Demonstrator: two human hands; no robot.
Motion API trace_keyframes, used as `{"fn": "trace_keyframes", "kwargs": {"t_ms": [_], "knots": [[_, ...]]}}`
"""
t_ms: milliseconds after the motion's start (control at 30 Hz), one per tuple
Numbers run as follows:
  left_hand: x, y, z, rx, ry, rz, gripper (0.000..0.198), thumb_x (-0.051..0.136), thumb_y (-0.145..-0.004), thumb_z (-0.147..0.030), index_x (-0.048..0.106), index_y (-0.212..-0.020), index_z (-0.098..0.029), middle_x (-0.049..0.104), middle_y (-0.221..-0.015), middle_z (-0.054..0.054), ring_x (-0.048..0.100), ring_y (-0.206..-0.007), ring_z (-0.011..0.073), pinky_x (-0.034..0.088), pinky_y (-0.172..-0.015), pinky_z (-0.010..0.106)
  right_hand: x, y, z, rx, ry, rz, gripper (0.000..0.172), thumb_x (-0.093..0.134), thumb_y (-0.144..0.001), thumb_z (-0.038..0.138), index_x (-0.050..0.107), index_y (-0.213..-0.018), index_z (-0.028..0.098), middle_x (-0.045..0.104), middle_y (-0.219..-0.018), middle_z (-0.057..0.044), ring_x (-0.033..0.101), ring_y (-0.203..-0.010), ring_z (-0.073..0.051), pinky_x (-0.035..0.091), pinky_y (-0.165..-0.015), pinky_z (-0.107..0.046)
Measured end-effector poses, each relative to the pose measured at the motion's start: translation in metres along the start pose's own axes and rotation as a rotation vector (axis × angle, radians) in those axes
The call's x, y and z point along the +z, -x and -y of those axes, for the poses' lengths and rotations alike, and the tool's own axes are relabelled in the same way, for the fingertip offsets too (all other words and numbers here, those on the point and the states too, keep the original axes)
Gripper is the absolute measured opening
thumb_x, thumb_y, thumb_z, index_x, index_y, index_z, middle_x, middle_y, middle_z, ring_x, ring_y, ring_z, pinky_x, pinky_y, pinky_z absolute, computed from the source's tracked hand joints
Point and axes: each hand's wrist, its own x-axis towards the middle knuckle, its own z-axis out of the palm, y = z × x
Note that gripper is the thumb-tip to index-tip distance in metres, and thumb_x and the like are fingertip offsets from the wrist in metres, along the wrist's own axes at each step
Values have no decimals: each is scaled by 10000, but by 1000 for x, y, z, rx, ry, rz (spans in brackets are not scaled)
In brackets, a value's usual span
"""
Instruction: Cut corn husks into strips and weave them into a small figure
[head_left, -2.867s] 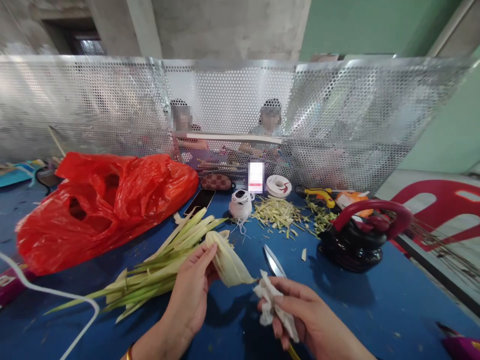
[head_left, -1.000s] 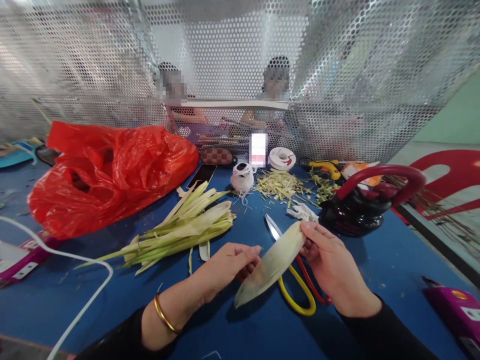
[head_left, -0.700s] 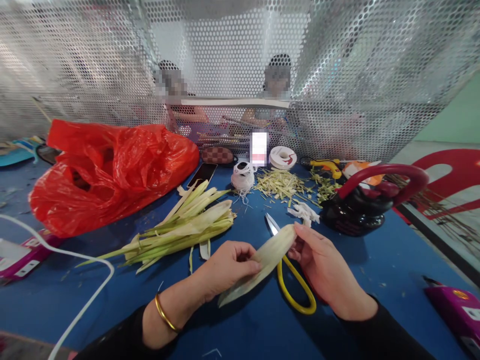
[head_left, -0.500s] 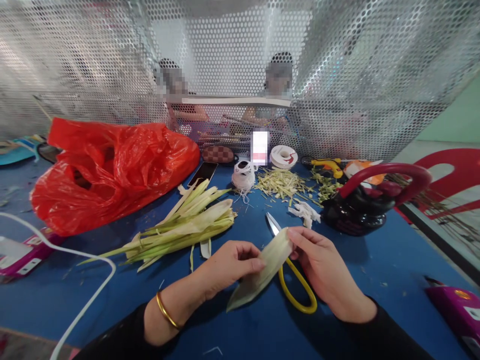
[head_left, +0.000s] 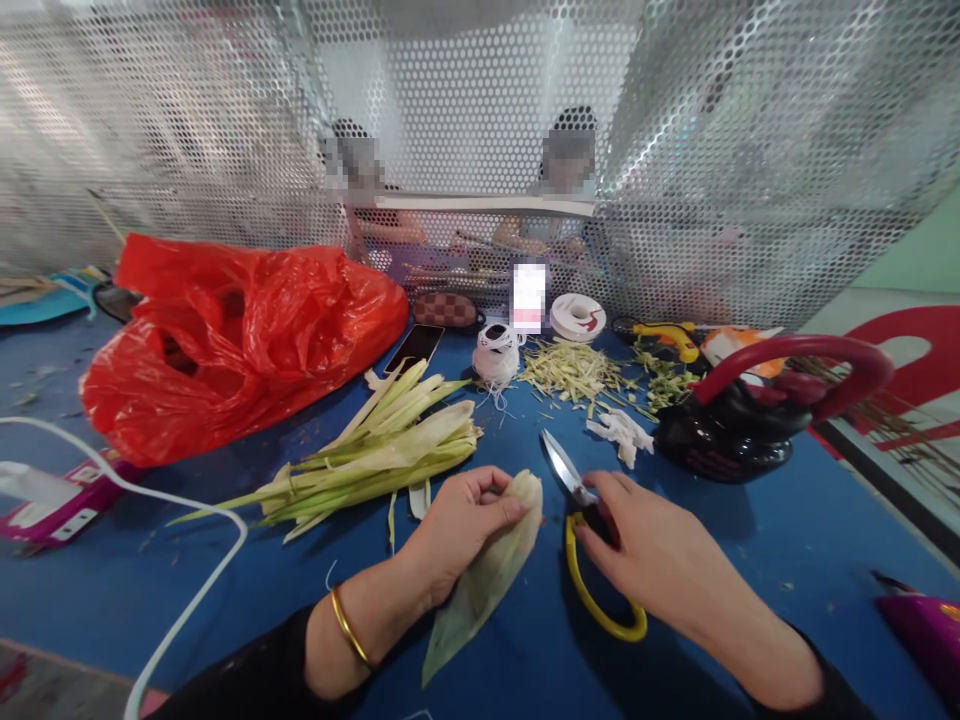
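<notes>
A pale green corn husk (head_left: 491,570) is pinched near its upper end by my left hand (head_left: 469,525), and its pointed tail hangs down toward me. My right hand (head_left: 660,555) is at the yellow-handled scissors (head_left: 574,480), thumb and fingers closing around them near the pivot. The scissors lie on the blue table (head_left: 510,660) with blades pointing away; my fingers hide part of the handles. Left of my hands lies a pile of corn husks (head_left: 375,450).
A red plastic bag (head_left: 247,340) sits at the left, a white cable (head_left: 195,590) before it. Behind are a phone (head_left: 415,350), white string (head_left: 495,358), a ribbon spool (head_left: 577,316) and husk scraps (head_left: 574,372). A black pot-like object with a red handle (head_left: 727,440) stands right.
My right hand has let go of the husk's top end and moved onto the scissors. My left hand keeps the husk, which now hangs lower and more upright.
</notes>
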Motion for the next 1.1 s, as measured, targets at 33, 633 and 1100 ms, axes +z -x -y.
{"fn": "trace_keyframes", "kwargs": {"t_ms": [33, 633, 1100], "knots": [[-1, 0, -1, 2, 17, -14, 356, 829, -596, -393, 620, -776, -168, 730, -706, 32, 612, -562, 132, 456, -579, 255, -1, 1, -2, -6, 133, 34, 366, 564, -778, 236, 624, -1130, 159, 669, -977, -118, 646, -823, -284, 431, -648, -352], [-11, -8, -6, 16, 185, -23, 294, 821, -618, -301, 648, -802, -151, 708, -691, 17, 652, -601, 141, 483, -593, 251, 7, 4, -34, 137, 36, 49, 646, 530, -740, 155, 535, -1386, 168, 734, -1079, -137, 704, -937, -314, 518, -799, -393], [-17, -6, -17, 170, 157, -26, 261, 801, -665, -305, 641, -807, -155, 662, -654, -14, 621, -559, 112, 500, -592, 241, -9, 12, -28, 106, -878, 119, 643, 818, -528, 255, 665, -1152, 274, 695, -891, -26, 623, -750, -222, 498, -597, -259]]}}
